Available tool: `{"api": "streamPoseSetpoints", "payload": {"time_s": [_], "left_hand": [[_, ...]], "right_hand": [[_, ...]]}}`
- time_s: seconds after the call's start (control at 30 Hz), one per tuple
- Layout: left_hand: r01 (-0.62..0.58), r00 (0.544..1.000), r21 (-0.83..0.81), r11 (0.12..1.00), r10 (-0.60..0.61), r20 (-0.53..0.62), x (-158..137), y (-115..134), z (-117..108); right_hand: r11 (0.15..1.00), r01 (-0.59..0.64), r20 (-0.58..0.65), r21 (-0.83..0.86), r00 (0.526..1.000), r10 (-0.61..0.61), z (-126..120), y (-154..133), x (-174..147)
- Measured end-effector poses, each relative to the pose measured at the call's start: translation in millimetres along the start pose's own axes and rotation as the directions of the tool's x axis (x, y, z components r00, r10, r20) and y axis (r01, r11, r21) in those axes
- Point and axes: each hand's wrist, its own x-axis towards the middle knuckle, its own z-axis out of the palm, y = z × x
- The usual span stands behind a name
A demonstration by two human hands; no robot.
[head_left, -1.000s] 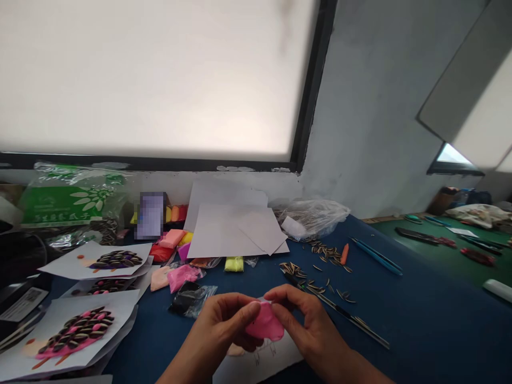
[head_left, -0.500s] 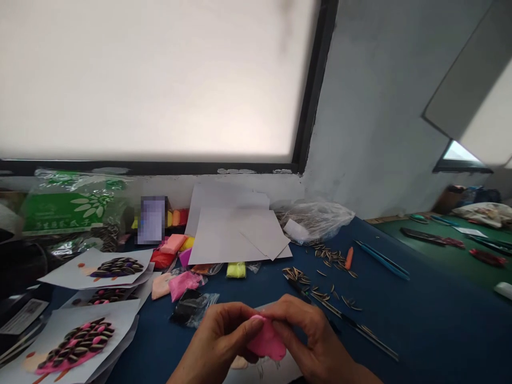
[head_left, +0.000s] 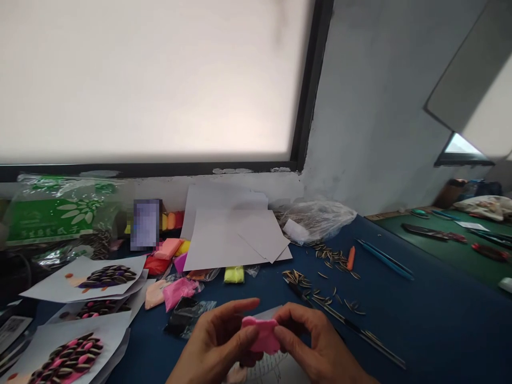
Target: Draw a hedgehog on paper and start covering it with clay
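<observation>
Between my two hands is a flattened piece of pink modelling clay [head_left: 264, 336], with an uneven edge. My left hand [head_left: 224, 338] pinches its left side, the thumb on the near face and the index finger raised off it. On the right side, my right hand [head_left: 310, 336] grips the clay between thumb and fingers. Under the hands lies a white sheet [head_left: 276, 368] with pencil lines, partly covered by them. A pale clay shape [head_left: 237, 374] shows at the sheet's left part, mostly hidden by my left hand.
Finished hedgehog pictures [head_left: 76, 346] with seed spines lie at left. Clay packets [head_left: 180, 293] and white paper [head_left: 236, 234] sit behind my hands. Loose sunflower seeds [head_left: 298, 278], a pen-like tool [head_left: 360, 333], blue tweezers [head_left: 386, 258] and an orange clay stick [head_left: 351, 258] are at right.
The clay has been turned and now looks wider and flatter. My left index finger has lifted away from it. More of the drawn sheet shows below, and the view has shifted slightly.
</observation>
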Motion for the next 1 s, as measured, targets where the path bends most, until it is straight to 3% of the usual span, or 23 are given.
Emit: {"api": "streamPoseSetpoints", "payload": {"time_s": [0.27,0.4,0.6,0.83,1.0], "left_hand": [[0.013,0.999,0.082,0.997,-0.016,0.042,-0.4,3.7,7.0],[0.047,0.997,0.054,0.997,-0.05,0.057,-1.1,3.4,8.6],[0.0,0.994,-0.021,1.0,0.002,0.111,3.0,-2.5,10.0],[-0.017,0.995,0.003,1.0,0.017,0.099,1.4,5.1,13.6],[-0.046,0.996,0.052,0.998,0.041,0.085,7.1,6.3,12.3]], "right_hand": [[0.998,0.055,-0.025,0.031,0.998,-0.055,5.6,-3.8,-2.2],[0.995,0.098,-0.055,-0.001,0.994,-0.098,6.9,-3.7,-1.3],[0.995,0.102,-0.066,0.003,0.993,-0.102,10.6,4.3,1.0],[0.999,-0.001,-0.013,0.038,1.0,0.001,9.2,-14.3,6.0],[0.999,-0.03,-0.051,0.021,0.998,0.031,10.2,-18.2,8.3]]}}
